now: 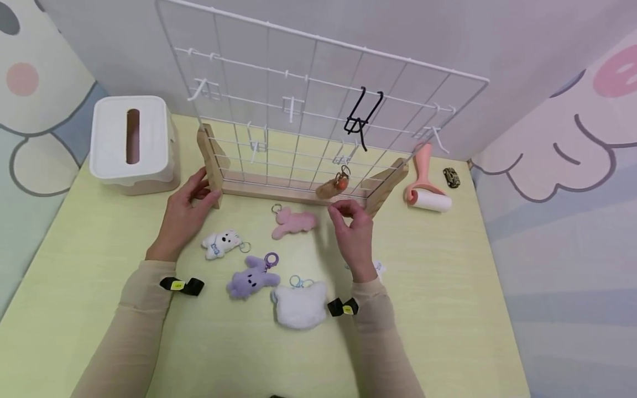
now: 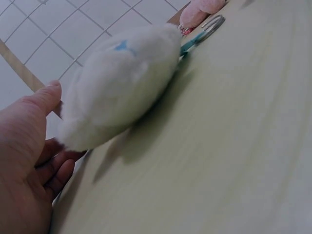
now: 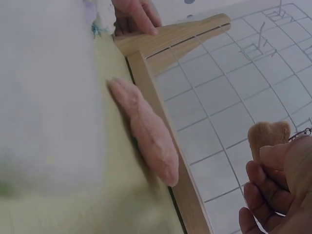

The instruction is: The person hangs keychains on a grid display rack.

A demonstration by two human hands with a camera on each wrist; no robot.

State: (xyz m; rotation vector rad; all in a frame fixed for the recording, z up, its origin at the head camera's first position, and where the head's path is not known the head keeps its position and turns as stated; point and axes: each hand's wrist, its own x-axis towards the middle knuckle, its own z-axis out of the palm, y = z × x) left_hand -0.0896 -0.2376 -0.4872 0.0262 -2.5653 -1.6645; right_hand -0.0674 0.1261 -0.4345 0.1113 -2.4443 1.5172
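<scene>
Near the pale yellow-green desk's [image 1: 448,309] far edge, a right hand [image 1: 353,224] pinches a small brown plush charm [image 1: 327,189]

Off the desk, the charm is held in front of the lower right part of a white metal wire grid [image 1: 293,91]. The right wrist view shows what the head view leaves unclear: the thumb is clamped against the charm, opposite the fingers, below its two-lobed end. Only the head view shows the glossy orange-red round piece [image 1: 342,182] at its top; whether its dark ring meets the white hook behind cannot be told.

The left hand [image 1: 184,213] grips the grid's pale wooden left foot [image 1: 211,160], fingers curled on the outer side, thumb across the front.

Just in front of the grid's base lies a pink plush bear [image 1: 294,222]. Toward the desk's left edge is a small white plush dog [image 1: 221,244]; the left wrist view adds a teal strap [image 2: 190,45] at its ring. Nearer the desk's front edge lie a purple plush rabbit [image 1: 251,281] and a fluffy white plush pouch [image 1: 301,307].

A white plastic tissue box [image 1: 130,138] stands at the far left corner; a peach-handled lint roller [image 1: 423,177] and a black-and-gold toy car [image 1: 452,177] occupy the far right corner.
</scene>
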